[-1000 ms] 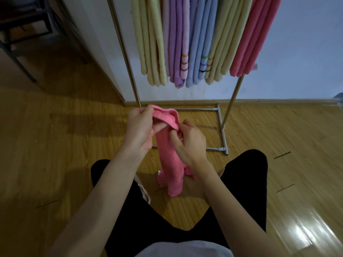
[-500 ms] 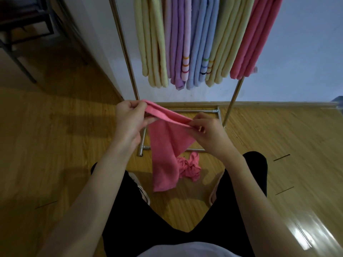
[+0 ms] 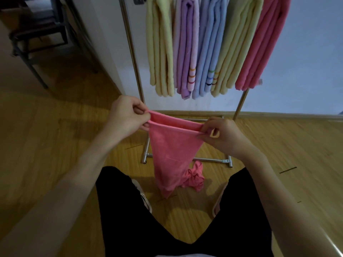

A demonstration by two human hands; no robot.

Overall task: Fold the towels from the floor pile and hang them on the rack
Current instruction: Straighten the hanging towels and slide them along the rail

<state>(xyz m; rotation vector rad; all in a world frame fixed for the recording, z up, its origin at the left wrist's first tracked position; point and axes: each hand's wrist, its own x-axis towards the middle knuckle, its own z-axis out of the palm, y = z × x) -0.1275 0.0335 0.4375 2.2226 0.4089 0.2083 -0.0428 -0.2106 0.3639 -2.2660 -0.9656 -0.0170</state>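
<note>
A pink towel [image 3: 171, 151] hangs doubled between my hands, its top edge stretched level. My left hand [image 3: 126, 115] pinches its left corner and my right hand [image 3: 220, 135] pinches its right corner. Its lower end tapers down near the floor between my legs. A crumpled pink cloth [image 3: 194, 178] lies on the floor behind it. The metal rack [image 3: 132, 58] stands just ahead against the wall, with folded towels hung side by side: yellow [image 3: 160, 52], purple [image 3: 186, 52], blue [image 3: 209, 52], pale yellow [image 3: 233, 52] and pink [image 3: 261, 45].
The rack's base bars [image 3: 209, 160] lie on the wooden floor right in front of my feet. A dark metal chair frame [image 3: 37, 45] stands at the far left. The white wall [image 3: 306, 62] runs behind the rack.
My hands have drawn apart, stretching the bunched pink towel out into a flat doubled edge. The crumpled cloth on the floor has come into view behind it.
</note>
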